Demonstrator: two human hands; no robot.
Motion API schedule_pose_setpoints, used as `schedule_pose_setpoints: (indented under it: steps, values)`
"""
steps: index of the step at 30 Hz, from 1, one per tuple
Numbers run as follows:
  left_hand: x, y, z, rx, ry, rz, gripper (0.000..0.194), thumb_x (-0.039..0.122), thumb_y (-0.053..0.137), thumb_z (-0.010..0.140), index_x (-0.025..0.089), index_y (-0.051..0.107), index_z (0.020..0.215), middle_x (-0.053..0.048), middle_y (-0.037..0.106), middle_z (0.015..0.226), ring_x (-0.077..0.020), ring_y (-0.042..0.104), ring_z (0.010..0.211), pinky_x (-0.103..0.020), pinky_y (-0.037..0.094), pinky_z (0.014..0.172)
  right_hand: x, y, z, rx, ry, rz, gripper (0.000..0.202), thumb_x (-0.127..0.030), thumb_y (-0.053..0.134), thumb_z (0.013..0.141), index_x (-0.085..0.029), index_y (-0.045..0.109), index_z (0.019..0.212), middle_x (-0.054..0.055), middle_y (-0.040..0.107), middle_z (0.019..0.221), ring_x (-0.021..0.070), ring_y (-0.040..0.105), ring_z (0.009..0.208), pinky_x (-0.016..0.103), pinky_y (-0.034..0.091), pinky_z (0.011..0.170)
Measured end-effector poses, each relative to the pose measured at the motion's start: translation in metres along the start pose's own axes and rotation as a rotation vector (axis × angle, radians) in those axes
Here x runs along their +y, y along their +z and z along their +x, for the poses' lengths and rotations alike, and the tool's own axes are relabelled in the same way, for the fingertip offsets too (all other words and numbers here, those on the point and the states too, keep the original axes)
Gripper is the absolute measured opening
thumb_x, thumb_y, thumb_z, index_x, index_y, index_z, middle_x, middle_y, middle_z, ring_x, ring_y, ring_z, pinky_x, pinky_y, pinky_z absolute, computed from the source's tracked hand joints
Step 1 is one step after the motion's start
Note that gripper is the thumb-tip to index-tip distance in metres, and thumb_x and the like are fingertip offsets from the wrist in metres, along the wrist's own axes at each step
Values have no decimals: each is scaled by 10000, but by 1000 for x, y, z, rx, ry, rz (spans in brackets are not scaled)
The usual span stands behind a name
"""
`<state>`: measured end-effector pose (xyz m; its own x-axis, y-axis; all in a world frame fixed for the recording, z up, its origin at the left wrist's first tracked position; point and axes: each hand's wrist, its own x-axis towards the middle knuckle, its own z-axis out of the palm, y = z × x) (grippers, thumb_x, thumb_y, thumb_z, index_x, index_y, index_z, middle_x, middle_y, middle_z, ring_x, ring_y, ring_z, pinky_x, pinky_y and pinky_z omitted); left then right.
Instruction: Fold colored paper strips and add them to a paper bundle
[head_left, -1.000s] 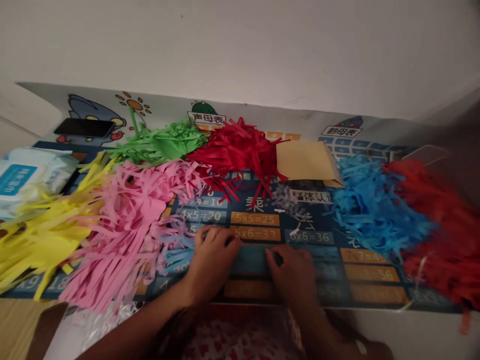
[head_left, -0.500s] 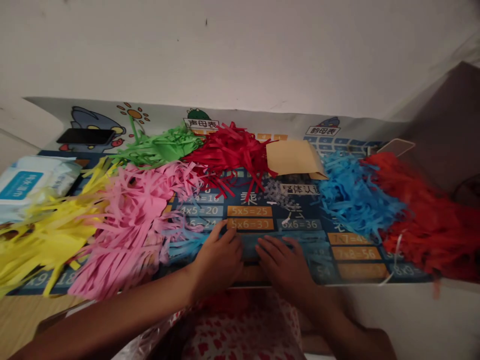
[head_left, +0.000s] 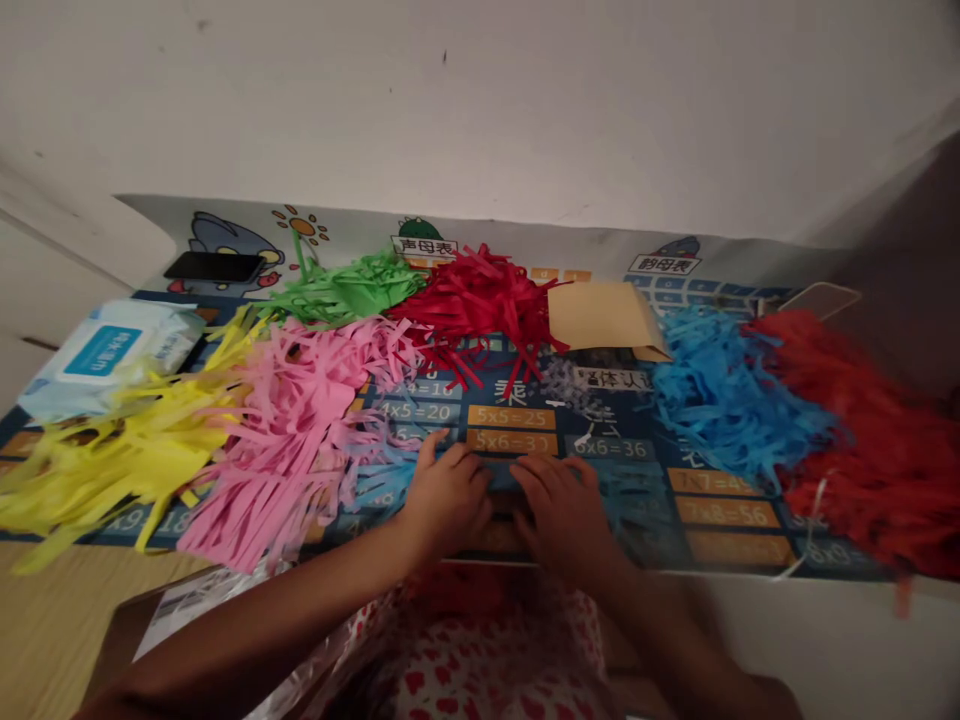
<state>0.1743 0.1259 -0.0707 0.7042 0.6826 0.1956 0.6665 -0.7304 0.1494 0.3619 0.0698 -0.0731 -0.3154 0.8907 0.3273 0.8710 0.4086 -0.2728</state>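
Near the front edge of the table lies a sheet of blue fringed paper (head_left: pixel 501 476), its cut strips fanning out to the left and right. My left hand (head_left: pixel 448 500) rests on its left part, fingers curled down onto it and thumb raised. On the right part, my right hand (head_left: pixel 562 510) has its fingers bent over the paper. Both palms hide much of the sheet's middle. To the left lie pink fringed paper (head_left: pixel 300 410) and yellow fringed paper (head_left: pixel 150 445). A second blue fringed bundle (head_left: pixel 731 385) sits to the right.
Green (head_left: pixel 360 285) and dark red fringed paper (head_left: pixel 487 300) lie at the back, beside a tan paper piece (head_left: pixel 604 318). An orange-red heap (head_left: pixel 870 440) fills the right end. A wipes pack (head_left: pixel 105 350) and a black phone (head_left: pixel 217 267) are at left. A printed mat (head_left: pixel 731 512) covers the table.
The view has shifted a little, so most things appear further right. My right hand's fingers are bent more closely over the blue paper; both hands stay on it.
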Motion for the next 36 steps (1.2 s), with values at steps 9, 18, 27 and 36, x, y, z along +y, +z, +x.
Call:
schedule_pose_setpoints:
  steps: [9, 18, 27, 36]
  values:
    - [-6, 4, -10, 118, 34, -12, 59, 184, 645, 837, 240, 659, 851, 34, 697, 833, -183, 583, 892, -519, 227, 1073, 9, 14, -1, 57, -127, -91, 205, -256, 571, 941, -234, 622, 1138, 29, 709, 1030, 203, 564, 992, 395, 292, 876]
    - [-22, 6, -22, 145, 70, -84, 87, 195, 634, 876, 272, 668, 899, 51, 709, 863, -184, 586, 907, -508, 225, 1066, 25, 13, -9, 22, -72, 15, 135, -190, 595, 913, -263, 703, 948, -8, 716, 909, 163, 573, 845, 360, 281, 805]
    - [-32, -3, -3, -33, -155, -167, 233, 276, 576, 895, 197, 672, 697, -18, 673, 725, -214, 561, 804, -445, 323, 851, 29, 10, 14, -148, 354, 128, 241, -332, 575, 921, -218, 641, 719, -4, 662, 741, 190, 581, 756, 349, 276, 759]
    - [-36, 6, 2, -41, -162, -135, 253, 279, 604, 861, 208, 635, 619, -19, 632, 664, -224, 534, 772, -424, 298, 764, 29, 14, 19, -142, 381, 97, 263, -346, 567, 904, -213, 625, 686, 1, 648, 695, 199, 582, 735, 343, 273, 752]
